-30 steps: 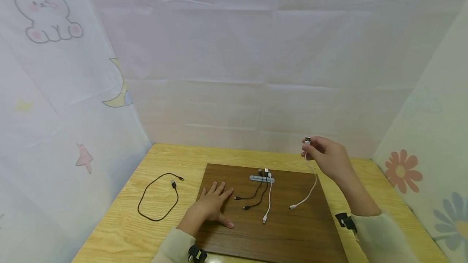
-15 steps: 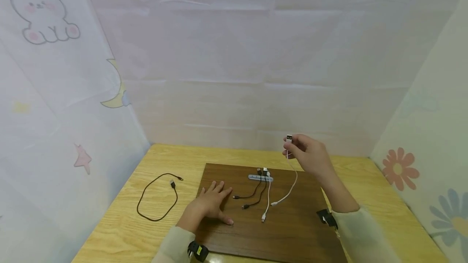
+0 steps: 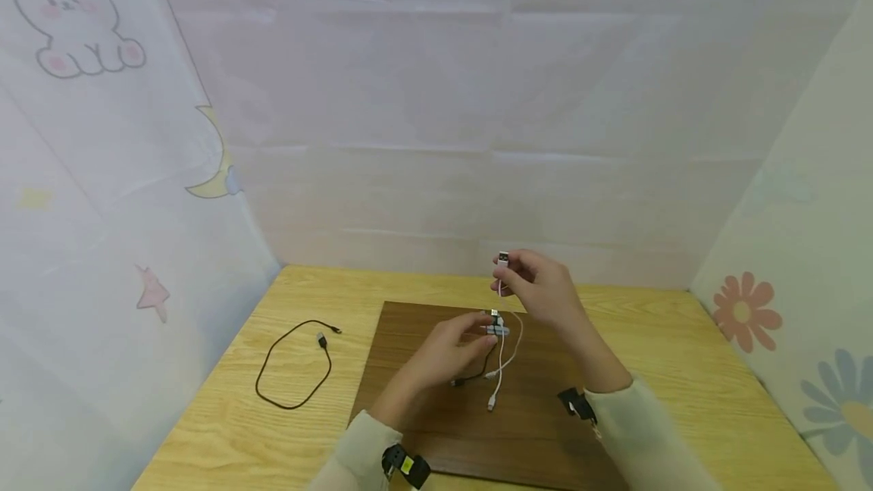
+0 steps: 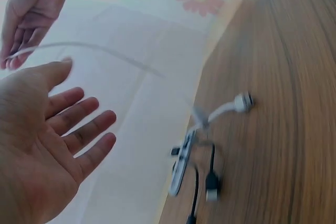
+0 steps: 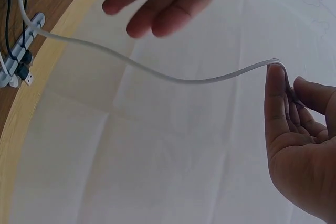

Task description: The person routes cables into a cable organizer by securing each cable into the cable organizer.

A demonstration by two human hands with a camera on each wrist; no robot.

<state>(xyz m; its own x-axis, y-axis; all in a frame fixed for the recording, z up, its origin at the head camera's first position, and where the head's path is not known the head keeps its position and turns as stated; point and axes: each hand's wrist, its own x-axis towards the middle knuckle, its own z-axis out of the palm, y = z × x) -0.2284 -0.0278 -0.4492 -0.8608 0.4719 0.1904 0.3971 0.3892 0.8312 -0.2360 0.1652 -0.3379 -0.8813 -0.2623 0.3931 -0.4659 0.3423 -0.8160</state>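
My right hand (image 3: 546,295) is raised above the far side of the brown board. Its thumb and fingers pinch a white USB cable (image 5: 194,81) near the USB-A plug (image 3: 503,257), which points up. The cable's other end hangs down over the board. My left hand (image 3: 442,352) is lifted over the board with its fingers extended and nothing in them, as the left wrist view shows. Beyond its fingers lies a pale blue cable clip strip (image 4: 180,169), partly hidden in the head view. Black cables (image 4: 212,181) and another white cable (image 3: 492,401) sit in the strip.
The brown wooden board (image 3: 505,445) lies on a yellow wood-grain table (image 3: 204,430). A loose black USB cable (image 3: 322,340) lies looped left of the board. Printed cloth walls (image 3: 395,195) stand at the back and on both sides.
My right hand has moved left with the white USB cable, from right of the strip to above it. My left hand has lifted off the board and moved right toward the strip.
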